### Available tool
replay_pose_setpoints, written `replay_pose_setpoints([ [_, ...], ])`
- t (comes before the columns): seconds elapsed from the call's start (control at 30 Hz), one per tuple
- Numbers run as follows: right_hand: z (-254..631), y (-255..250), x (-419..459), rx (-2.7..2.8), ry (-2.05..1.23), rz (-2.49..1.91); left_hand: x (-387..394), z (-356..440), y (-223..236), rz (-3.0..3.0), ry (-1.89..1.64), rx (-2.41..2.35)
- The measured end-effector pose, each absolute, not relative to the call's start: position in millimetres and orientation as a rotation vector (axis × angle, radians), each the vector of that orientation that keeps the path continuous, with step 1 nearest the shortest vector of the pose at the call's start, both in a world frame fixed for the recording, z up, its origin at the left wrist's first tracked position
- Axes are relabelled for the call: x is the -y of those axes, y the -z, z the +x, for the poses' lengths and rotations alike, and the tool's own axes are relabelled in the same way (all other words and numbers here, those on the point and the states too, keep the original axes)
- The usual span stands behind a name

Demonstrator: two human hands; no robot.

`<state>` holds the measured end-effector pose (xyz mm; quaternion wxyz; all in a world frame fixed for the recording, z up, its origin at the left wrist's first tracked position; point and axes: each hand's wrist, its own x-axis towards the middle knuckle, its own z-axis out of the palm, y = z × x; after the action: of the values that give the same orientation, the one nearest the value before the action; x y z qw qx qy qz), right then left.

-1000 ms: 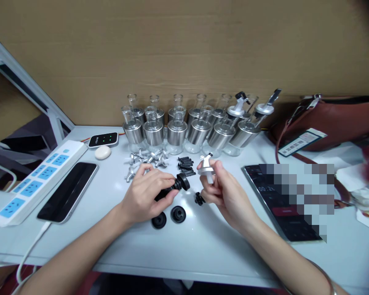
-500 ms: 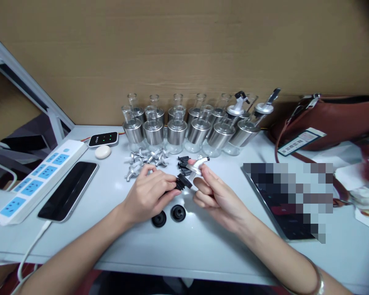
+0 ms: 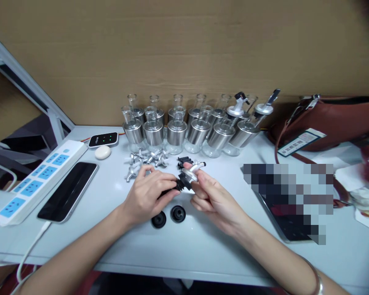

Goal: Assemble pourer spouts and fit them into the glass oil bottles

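My left hand point(image 3: 147, 194) is closed around a black rubber stopper point(image 3: 181, 183), its fingers pinching it from the left. My right hand point(image 3: 213, 196) pinches a silver pourer spout point(image 3: 193, 170), and the spout's end meets the black stopper between the two hands. Both hands hover just above the white table point(image 3: 203, 246). Two more black stoppers point(image 3: 168, 216) lie on the table right below the hands. A heap of silver spouts point(image 3: 144, 159) and a small pile of black caps point(image 3: 183, 161) lie just behind the hands.
Several steel-and-glass bottles point(image 3: 178, 131) stand in rows at the back, two at the right fitted with pourers point(image 3: 238, 107). A phone point(image 3: 68, 190), power strip point(image 3: 39, 178), small router point(image 3: 103, 139) and white pebble-like object point(image 3: 102, 152) sit left. A tablet point(image 3: 287, 200) and brown bag point(image 3: 332, 119) lie right.
My right hand has brought the silver spout down and left until it meets the black stopper in my left hand. The left hand has stayed nearly in place.
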<state>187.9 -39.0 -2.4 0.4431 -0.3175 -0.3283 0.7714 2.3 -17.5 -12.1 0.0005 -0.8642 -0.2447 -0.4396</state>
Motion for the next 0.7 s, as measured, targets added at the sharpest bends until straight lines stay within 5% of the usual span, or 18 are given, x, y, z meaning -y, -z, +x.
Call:
replay_pose_setpoints([
  [0.7,188.2,1.5,39.6,0.742,-2.144,-0.740,17.4,1.0,11.4,-2.880,1.114,0.924],
])
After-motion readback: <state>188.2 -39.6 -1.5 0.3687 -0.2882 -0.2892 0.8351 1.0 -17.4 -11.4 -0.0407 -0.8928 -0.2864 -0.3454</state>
